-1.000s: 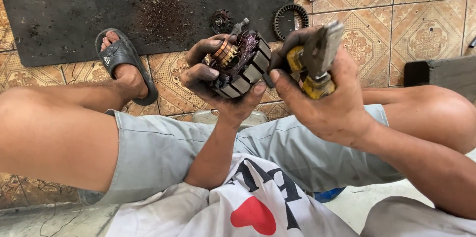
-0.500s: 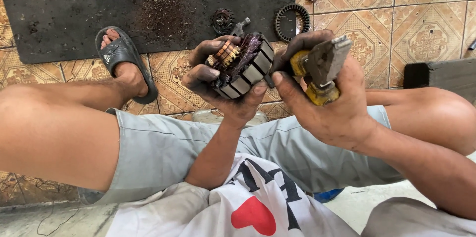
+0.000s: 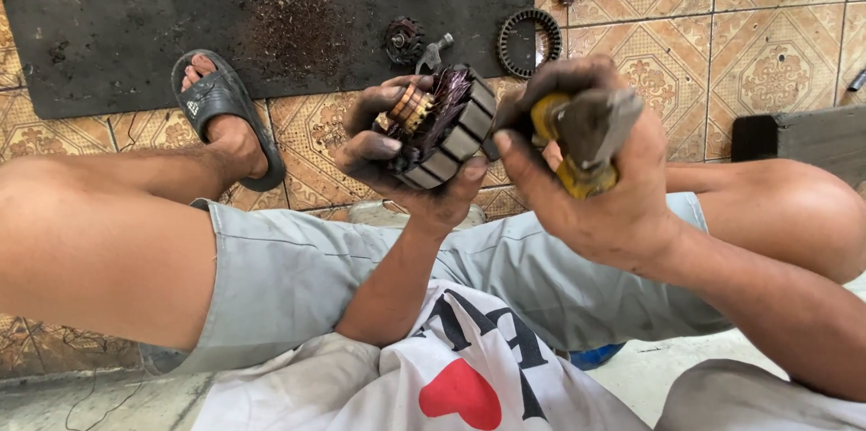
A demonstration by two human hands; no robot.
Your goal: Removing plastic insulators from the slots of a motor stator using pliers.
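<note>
Patterned tan floor tiles (image 3: 767, 61), dark rubber mat (image 3: 135, 16) laid over them, even daylight

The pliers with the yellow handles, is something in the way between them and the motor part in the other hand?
Nothing visible stands between them. The right hand holds the pliers right beside the motor armature, which the left hand cups from below. Whether the plier tips touch it is hidden.

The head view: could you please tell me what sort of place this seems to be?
Probably an informal floor-level repair spot. A person sits on a patterned tile floor with a dark work mat bearing loose motor parts; the left hand holds a wound motor core, the right hand yellow-handled pliers.
</note>
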